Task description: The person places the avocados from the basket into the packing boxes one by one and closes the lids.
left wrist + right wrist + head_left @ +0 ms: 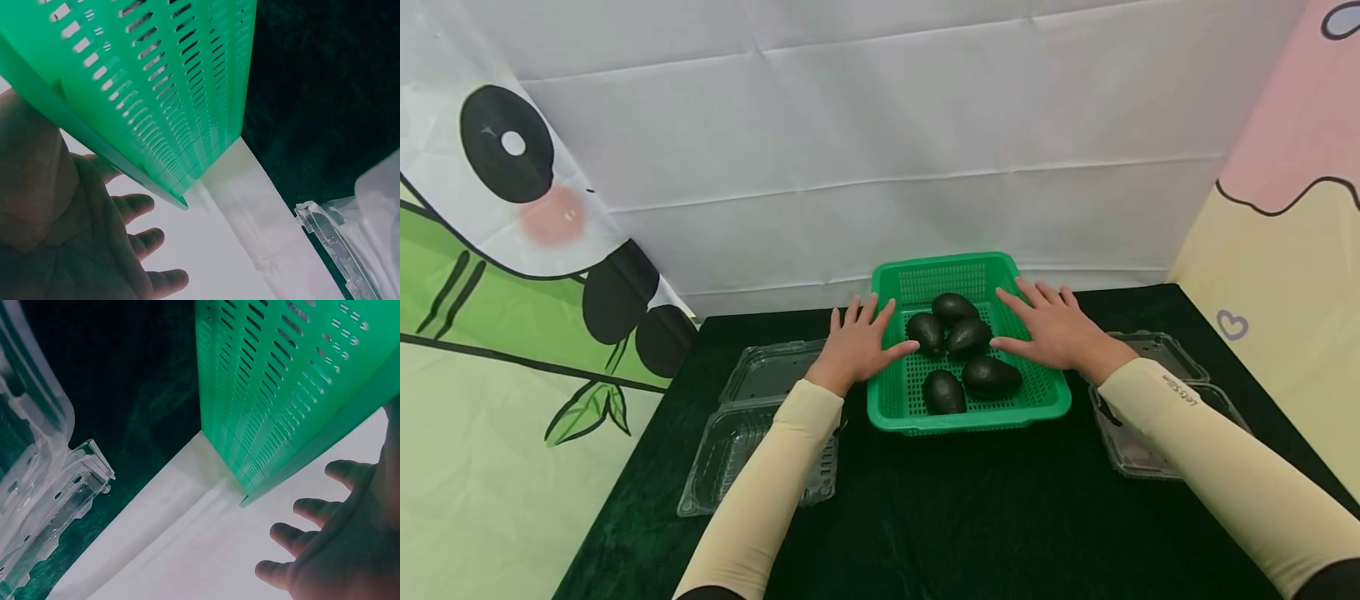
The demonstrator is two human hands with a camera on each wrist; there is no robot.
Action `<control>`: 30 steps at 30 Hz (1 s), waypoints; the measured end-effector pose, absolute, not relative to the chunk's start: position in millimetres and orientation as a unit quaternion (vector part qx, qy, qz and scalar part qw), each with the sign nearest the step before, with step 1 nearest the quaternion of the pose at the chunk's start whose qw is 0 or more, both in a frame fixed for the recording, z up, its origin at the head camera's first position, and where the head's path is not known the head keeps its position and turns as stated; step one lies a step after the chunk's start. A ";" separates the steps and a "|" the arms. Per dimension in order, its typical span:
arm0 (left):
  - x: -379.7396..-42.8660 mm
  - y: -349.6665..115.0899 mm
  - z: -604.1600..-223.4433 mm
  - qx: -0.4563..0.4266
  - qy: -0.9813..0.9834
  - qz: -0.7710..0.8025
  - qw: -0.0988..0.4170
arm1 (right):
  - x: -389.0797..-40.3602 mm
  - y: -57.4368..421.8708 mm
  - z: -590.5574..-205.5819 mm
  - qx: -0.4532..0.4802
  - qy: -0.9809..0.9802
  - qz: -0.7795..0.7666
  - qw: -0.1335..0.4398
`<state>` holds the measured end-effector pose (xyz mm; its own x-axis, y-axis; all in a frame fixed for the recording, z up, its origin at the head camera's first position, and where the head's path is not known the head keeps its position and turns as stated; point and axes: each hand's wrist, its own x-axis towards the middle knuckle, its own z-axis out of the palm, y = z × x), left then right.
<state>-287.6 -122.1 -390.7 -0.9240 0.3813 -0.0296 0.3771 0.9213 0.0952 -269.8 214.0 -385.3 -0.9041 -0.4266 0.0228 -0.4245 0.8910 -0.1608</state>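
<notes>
A green plastic basket (pixel 967 423) with slotted walls sits near the back of the table. Several dark avocados (pixel 992 377) lie inside it, most of them grouped toward its middle. My left hand (pixel 859 346) is at the basket's left rim, fingers spread and thumb reaching over the inside. On the opposite side my right hand (pixel 1051 329) mirrors it, fingers apart, thumb pointing inward. Both wrist views show palms beside the basket's outer walls (pixel 169 94), and neither hand holds anything. Whether the hands touch the rim, I cannot tell.
A clear plastic clamshell box (pixel 700 475) lies opened flat at the left, partly behind the left forearm. Another clear box (pixel 1138 462) is at the right, partly under the right forearm. Dark green cloth (pixel 962 517) covers the table, and a white sheet (pixel 887 150) hangs behind.
</notes>
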 end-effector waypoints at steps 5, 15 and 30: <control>-285.9 -119.9 -389.7 0.196 0.980 0.041 0.023 | -267.6 214.8 -386.2 -0.224 0.971 -0.085 0.000; -276.1 -115.0 -383.4 0.206 0.978 0.038 0.019 | -250.8 191.8 -375.9 -0.285 0.951 -0.117 -0.012; -247.4 -120.2 -375.3 0.239 0.970 0.031 -0.013 | -246.0 170.4 -389.0 -0.325 0.941 -0.081 0.045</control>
<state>-247.4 -120.2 -375.3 -0.8850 0.4639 0.0393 0.4655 0.8834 0.0541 -246.0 170.4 -389.0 -0.7843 -0.6195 -0.0312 -0.6051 0.7752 -0.1813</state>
